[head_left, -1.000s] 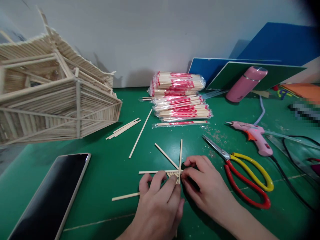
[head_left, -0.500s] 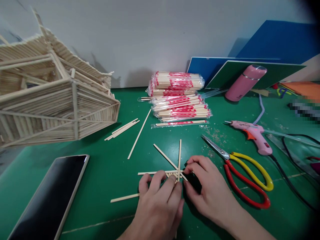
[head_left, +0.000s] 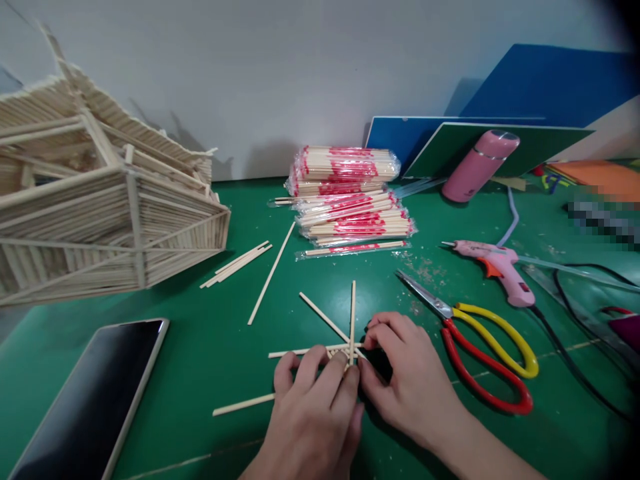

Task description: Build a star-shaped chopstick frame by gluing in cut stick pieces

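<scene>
While crossed sticks [head_left: 351, 343] lie on green, debris-flecked tabletop [head_left: 205, 360], pale wall [head_left: 260, 80] stands behind.

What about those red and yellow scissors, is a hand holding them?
No, the scissors lie on the green table, apart from the right hand and the left hand, which are at the crossed sticks.

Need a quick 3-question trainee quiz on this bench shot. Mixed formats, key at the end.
1. True or false: the phone lies to the left of the left hand.
2. Which of these is nearest the right hand? A) glue gun B) scissors C) pink flask
3. Fill in: the left hand's fingertips are over crossed ____.

Key: 1. True. 2. B. 3. Wooden sticks.
</scene>
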`<state>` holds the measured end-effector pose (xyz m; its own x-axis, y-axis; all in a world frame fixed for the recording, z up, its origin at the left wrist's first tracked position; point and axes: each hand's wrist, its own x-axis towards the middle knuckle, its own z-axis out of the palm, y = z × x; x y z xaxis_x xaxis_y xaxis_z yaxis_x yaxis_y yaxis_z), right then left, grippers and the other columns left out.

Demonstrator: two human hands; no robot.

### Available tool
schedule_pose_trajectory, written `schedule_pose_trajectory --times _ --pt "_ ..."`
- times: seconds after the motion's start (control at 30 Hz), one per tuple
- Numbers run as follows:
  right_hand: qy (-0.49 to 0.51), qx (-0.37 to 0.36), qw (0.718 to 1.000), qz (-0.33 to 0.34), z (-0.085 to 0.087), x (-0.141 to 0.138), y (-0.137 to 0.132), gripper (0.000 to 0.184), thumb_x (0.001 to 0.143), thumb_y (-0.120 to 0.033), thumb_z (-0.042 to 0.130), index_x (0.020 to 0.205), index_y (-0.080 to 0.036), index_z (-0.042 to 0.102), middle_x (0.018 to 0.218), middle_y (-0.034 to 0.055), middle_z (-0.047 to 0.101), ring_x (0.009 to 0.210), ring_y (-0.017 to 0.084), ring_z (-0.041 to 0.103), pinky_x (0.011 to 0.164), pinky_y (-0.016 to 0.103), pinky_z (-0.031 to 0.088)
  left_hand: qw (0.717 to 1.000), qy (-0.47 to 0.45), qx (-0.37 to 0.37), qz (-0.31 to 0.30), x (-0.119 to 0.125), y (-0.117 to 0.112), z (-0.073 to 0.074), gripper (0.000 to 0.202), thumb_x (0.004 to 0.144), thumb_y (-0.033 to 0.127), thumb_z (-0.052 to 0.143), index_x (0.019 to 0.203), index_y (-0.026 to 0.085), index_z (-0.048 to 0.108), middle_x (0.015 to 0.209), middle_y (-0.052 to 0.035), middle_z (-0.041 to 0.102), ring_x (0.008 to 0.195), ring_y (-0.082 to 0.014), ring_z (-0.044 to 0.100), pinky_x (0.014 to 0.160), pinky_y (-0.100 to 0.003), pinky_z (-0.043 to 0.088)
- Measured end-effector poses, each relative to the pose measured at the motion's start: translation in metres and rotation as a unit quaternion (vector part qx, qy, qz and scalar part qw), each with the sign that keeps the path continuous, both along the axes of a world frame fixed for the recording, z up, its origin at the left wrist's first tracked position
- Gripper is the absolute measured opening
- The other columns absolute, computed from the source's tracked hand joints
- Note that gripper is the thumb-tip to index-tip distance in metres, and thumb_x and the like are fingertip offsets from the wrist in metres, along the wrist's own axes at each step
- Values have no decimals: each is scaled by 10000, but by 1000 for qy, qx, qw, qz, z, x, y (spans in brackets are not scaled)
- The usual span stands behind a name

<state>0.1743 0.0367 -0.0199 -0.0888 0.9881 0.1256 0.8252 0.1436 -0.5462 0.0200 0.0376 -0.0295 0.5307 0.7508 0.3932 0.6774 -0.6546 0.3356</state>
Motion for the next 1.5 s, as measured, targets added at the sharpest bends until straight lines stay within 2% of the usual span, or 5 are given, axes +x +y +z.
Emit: schedule_pose_trajectory --times 0.43,1.1,1.27,1.5 --pt "-5 -1 1000 2 -1 0 0 45 690 -186 528 732 -188 510 870 52 526 803 199 472 672 333 335 1000 4 -5 5 2 -1 1 215 733 312 507 910 232 600 914 12 642 875 -202 470 792 -379 226" --pt "0 3 1000 -3 2 -1 0 81 671 -175 539 748 -191 518 851 42 539 800 196 484 687 341 325 1000 -5 24 9 1 0 -5 210 757 331 462 872 235 608 890 2 634 869 -200 472 795 -380 233" --pt "-8 7 1000 5 1 0 -1 49 697 -202 529 746 -196 530 865 46 544 815 198 487 694 339 326 999 4 35 4 1 0 -5 231 776 295 420 888 222 609 900 -17 626 876 -205 465 797 -387 235" --pt "-6 10 1000 5 2 0 1 37 698 -195 525 734 -190 533 859 48 545 801 192 489 692 335 328 999 17 29 4 0 0 -3 222 744 320 475 900 233 608 915 -11 622 877 -199 465 800 -370 243"
